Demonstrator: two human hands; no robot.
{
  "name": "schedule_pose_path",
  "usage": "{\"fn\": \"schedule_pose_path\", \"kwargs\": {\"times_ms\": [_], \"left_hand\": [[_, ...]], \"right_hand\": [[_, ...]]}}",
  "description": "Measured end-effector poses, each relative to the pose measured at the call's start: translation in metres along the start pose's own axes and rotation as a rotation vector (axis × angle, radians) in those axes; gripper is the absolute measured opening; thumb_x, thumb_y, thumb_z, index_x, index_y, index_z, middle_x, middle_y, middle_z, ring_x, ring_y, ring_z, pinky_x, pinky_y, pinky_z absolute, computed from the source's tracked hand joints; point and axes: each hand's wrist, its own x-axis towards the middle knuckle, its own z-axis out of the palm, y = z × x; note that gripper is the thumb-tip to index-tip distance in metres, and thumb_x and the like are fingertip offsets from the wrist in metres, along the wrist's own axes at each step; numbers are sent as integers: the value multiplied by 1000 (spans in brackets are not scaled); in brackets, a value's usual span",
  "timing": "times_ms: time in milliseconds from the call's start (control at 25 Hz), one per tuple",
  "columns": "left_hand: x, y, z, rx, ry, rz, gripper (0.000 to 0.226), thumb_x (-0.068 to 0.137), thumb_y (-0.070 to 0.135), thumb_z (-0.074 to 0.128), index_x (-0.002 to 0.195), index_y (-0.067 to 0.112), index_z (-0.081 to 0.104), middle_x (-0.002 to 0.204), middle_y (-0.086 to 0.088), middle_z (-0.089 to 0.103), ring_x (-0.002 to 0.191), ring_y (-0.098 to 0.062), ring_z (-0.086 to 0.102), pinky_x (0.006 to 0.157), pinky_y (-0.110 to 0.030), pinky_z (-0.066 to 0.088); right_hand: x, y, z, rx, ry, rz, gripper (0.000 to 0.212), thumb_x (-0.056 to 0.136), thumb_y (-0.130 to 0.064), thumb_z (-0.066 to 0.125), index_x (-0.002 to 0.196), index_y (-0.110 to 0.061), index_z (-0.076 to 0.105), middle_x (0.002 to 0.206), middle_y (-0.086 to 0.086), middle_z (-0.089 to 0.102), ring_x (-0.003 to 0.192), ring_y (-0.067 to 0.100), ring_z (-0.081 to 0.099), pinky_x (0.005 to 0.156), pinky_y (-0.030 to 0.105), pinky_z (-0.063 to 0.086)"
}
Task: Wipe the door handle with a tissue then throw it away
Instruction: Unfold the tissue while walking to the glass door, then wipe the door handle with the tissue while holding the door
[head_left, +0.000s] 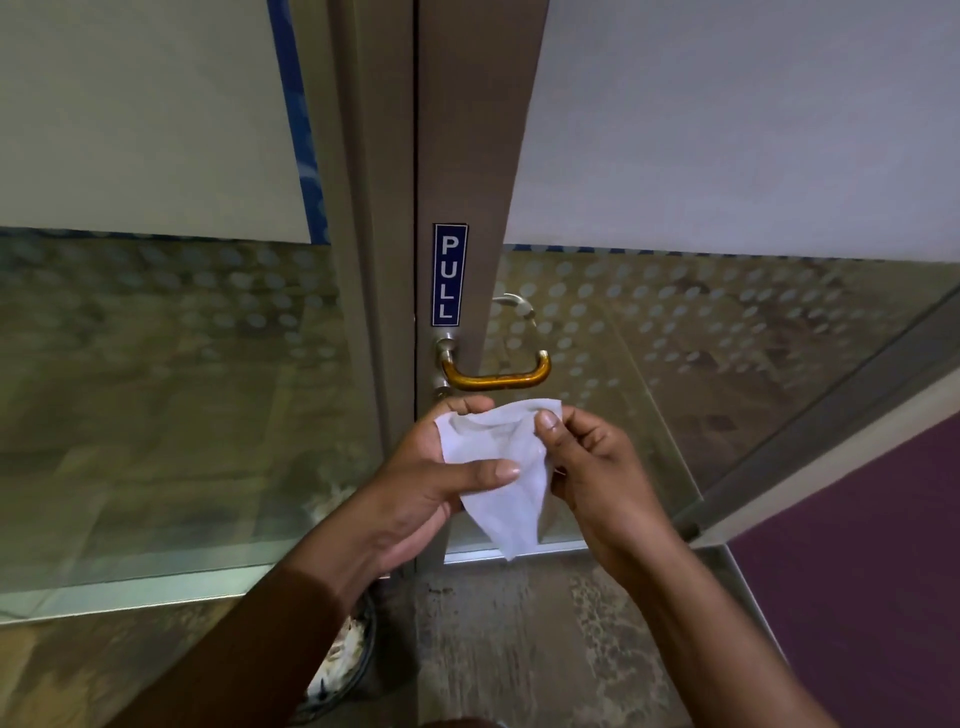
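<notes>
Here I hold the tissue (498, 478) just below the door handle (493, 376), not touching it; left hand (431, 483) and right hand (592, 467) both pinch it. A PULL sign (450, 274) sits above the handle, a bin (343, 660) far below.

Glossy amber handle (493, 382); soft, matt paper tissue (501, 467).

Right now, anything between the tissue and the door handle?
Nothing visible. The tissue is held in both hands, left hand and right hand, just below the door handle. The gap between its top edge and the amber bar is open. The PULL sign sits above, out of the path.
</notes>
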Motion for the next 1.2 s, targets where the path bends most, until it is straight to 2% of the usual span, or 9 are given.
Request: {"fn": "schedule_pose_path", "kwargs": {"times_ms": [120, 320, 480, 640, 840, 960, 1080, 1160, 1200], "left_hand": [[1, 2, -5, 69, -31, 1, 72, 78, -8, 84, 144, 6, 58, 139, -19, 72, 129, -36, 70, 97, -46, 63], [4, 8, -10, 133, 13, 58, 57, 70, 8, 92, 125, 18, 79, 130, -16, 78, 120, -31, 76, 85, -34, 66], [5, 10, -12, 87, 138, 135, 65, 61, 11, 91, 122, 9, 70, 118, -12, 81, 107, -22, 78, 80, -26, 64], [3, 10, -13, 68, 260, 241, 54, 73, -2, 89, 118, 16, 65, 102, -6, 82, 95, -16, 78, 71, -25, 63], [3, 6, -18, 350, 414, 359, 35, 92, 6, 82, 112, 33, 74, 81, 8, 77, 80, -8, 75, 61, -22, 58], [3, 11, -21, 504, 373, 342, 17, 88, 18, 86, 98, 32, 84, 90, 12, 81, 86, -4, 75, 69, -14, 56], [-1, 18, -21, 417, 226, 202, 47, 69, 19, 91, 115, 23, 81, 112, -3, 85, 107, -15, 79, 83, -18, 61], [-5, 24, -23, 423, 166, 164, 68, 65, 5, 92, 129, 17, 74, 121, -9, 81, 113, -17, 78, 90, -22, 63], [-6, 26, -23, 488, 155, 168, 71, 67, -5, 91, 132, 16, 72, 122, -10, 79, 113, -16, 77, 93, -21, 62]], "right_hand": [[5, -2, -6, 42, 7, 19, 32, 103, -31, 59, 115, -5, 74, 110, 20, 80, 107, 40, 76, 92, 48, 63], [8, -6, -7, 111, 2, 5, 32, 107, -27, 54, 119, -3, 72, 112, 20, 80, 106, 37, 77, 91, 49, 63], [13, -11, -11, 171, 51, -17, 33, 108, -25, 52, 120, 0, 70, 113, 21, 80, 102, 32, 78, 83, 43, 65], [17, -11, -20, 201, 109, -6, 28, 106, -24, 58, 123, -2, 64, 107, 19, 81, 92, 27, 79, 73, 40, 66], [20, -13, -35, 279, 101, 23, 22, 105, -6, 58, 126, -14, 54, 81, 9, 80, 71, 18, 78, 64, 34, 65], [20, -17, -43, 384, -10, 95, 34, 103, 3, 55, 129, -18, 55, 81, 9, 80, 75, 17, 79, 67, 30, 65], [16, -22, -47, 333, -161, 115, 39, 89, 0, 72, 124, -17, 70, 106, 13, 81, 96, 21, 79, 80, 32, 65], [12, -22, -48, 32, -184, 38, 43, 75, -5, 85, 115, -19, 76, 114, 7, 81, 103, 13, 77, 84, 27, 63], [11, -21, -49, -215, -144, -21, 42, 73, -7, 90, 110, -23, 78, 109, -2, 82, 95, 1, 75, 80, 19, 59]]}}
